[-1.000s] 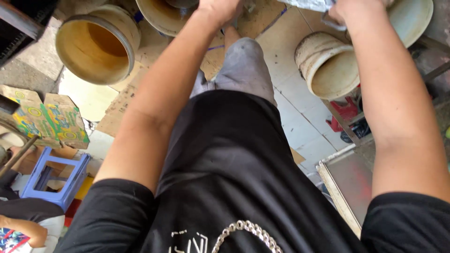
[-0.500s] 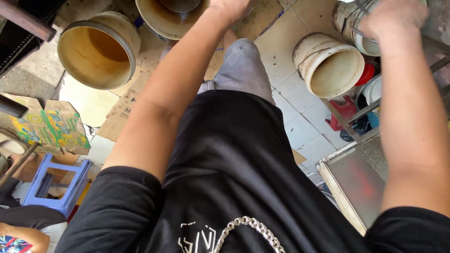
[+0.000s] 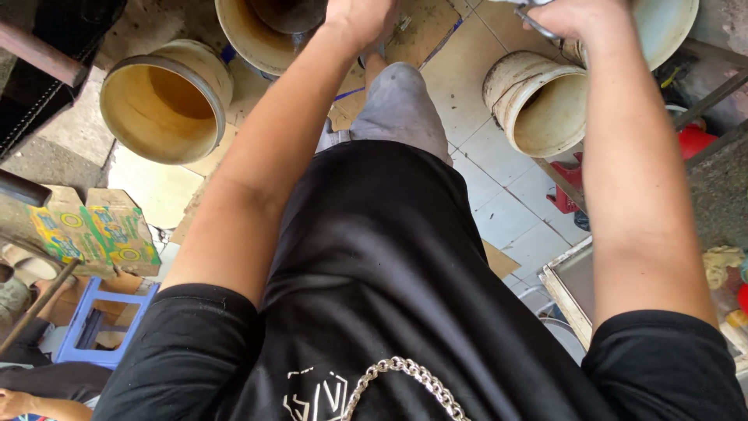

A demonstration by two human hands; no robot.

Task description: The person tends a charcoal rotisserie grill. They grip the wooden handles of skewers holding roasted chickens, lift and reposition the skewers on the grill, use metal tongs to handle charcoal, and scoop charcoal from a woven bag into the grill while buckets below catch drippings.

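Right hand (image 3: 580, 17) was clamped on a thin metal handle (image 3: 536, 23); left hand (image 3: 360, 17), grip unclear, reached forward above open buckets (image 3: 538, 101), where a slip could have dropped the load.

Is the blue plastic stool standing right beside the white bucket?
No; the blue stool stands far lower left, the white bucket upper right.

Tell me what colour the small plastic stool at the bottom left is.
The stool is blue, seen in the head view, beside a colourful printed cardboard box.

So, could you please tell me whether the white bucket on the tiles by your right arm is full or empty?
Empty. The white bucket is tilted towards the camera, and its stained inner wall shows bare, with nothing inside.
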